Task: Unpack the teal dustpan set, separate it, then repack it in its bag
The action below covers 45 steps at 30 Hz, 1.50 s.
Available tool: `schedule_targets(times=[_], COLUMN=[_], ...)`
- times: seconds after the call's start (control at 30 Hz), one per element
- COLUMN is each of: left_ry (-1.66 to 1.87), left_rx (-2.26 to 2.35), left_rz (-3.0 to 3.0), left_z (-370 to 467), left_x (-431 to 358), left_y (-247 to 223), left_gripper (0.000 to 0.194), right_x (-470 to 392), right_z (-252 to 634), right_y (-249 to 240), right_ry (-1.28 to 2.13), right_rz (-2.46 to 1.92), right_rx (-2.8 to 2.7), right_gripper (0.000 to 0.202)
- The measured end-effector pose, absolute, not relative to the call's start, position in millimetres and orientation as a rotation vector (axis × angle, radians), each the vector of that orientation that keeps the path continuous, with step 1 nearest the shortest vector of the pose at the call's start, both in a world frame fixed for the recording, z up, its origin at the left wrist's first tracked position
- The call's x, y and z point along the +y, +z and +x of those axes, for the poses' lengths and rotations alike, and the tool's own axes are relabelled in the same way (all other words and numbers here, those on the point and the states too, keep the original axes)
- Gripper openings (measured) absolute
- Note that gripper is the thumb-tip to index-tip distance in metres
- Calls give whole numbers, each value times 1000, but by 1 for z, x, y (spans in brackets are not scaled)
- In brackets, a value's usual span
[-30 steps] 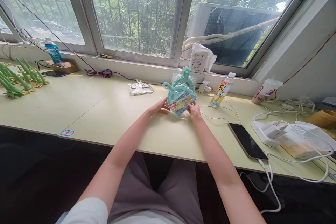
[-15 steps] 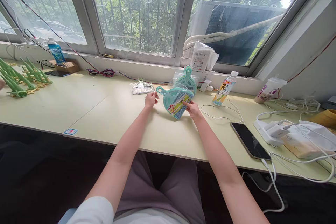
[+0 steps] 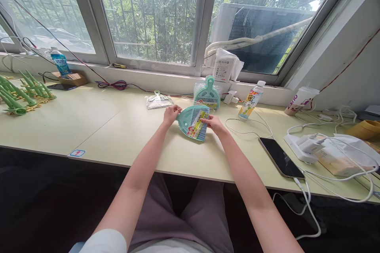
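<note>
Head view, both hands' fingers pinching teal dustpan set (image 3: 192, 121), handle hidden by left hand (image 3: 171, 114), right hand (image 3: 214, 124)

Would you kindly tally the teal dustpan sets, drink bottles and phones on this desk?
Teal dustpan sets: 2, one in both hands, one leaning by the sill.
Drink bottles: 2.
Phones: 2.
Total: 6.

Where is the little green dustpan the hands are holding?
In the head view the dustpan sits mid-table, between the left hand and right hand, just in front of another bagged dustpan.
</note>
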<state>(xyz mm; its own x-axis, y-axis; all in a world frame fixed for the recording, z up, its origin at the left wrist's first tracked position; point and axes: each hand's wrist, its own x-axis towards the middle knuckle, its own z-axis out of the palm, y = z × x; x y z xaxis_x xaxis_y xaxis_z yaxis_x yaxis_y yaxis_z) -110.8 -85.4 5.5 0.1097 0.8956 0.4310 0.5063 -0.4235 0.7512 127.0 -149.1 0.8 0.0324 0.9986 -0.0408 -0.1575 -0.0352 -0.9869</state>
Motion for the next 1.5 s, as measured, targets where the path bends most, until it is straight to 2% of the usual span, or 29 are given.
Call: schedule_targets(times=[0.17, 0.3, 0.43, 0.5, 0.6, 0.7, 0.8, 0.87, 0.93, 1.03, 1.17, 1.27, 1.4, 1.5], left_ry=[1389, 1579, 1762, 1774, 1774, 1875, 1952, 1847, 1575, 1097, 1042, 1089, 1221, 1228], left_rx=[1507, 1752, 2000, 2129, 2300, 2361, 2169, 1808, 1385, 972, 974, 1085, 1090, 1120], left_rz=[1713, 1364, 938, 802, 778, 947, 1267, 1510, 1605, 1489, 1451, 1438, 1427, 1411], left_z=[-125, -151, -178, -184, -179, -167, -153, -139, -118, -84, -62, -68, -77, -78], left_x=[-74, -68, -67, -70, -78, -91, -99, -100, -100, -103, -109, -105, -93, -90], left_y=[3, 2, 2, 3, 7, 15, 22, 22, 19, 7, -6, -9, -10, -13], left_gripper=[12, 10, 27, 43, 73, 84, 78, 63, 46, 51, 49, 42, 40, 41], right_x=[-146, -140, -136, -136, -135, -135, -136, -138, -140, -143, -142, -136, -133, -135], right_z=[133, 145, 153, 154, 153, 149, 143, 137, 131, 124, 125, 139, 172, 194], right_y=[1, -3, -7, -9, -11, -12, -11, -9, -7, -5, -4, -8, -12, -10], right_ry=[1253, 1172, 1081, 1061, 1055, 1069, 1085, 1097, 1107, 1116, 1195, 1220, 936, 760], right_rz=[-1107, -1060, -1003, -986, -982, -975, -961, -943, -918, -892, -991, -1188, -1223, -1120], right_rx=[-973, -833, -639, -586, -565, -565, -571, -573, -582, -643, -706, -601, -228, -106], right_gripper=[30, 32, 29, 26, 25, 25, 23, 21, 20, 18, 11, 16, 23, 43])
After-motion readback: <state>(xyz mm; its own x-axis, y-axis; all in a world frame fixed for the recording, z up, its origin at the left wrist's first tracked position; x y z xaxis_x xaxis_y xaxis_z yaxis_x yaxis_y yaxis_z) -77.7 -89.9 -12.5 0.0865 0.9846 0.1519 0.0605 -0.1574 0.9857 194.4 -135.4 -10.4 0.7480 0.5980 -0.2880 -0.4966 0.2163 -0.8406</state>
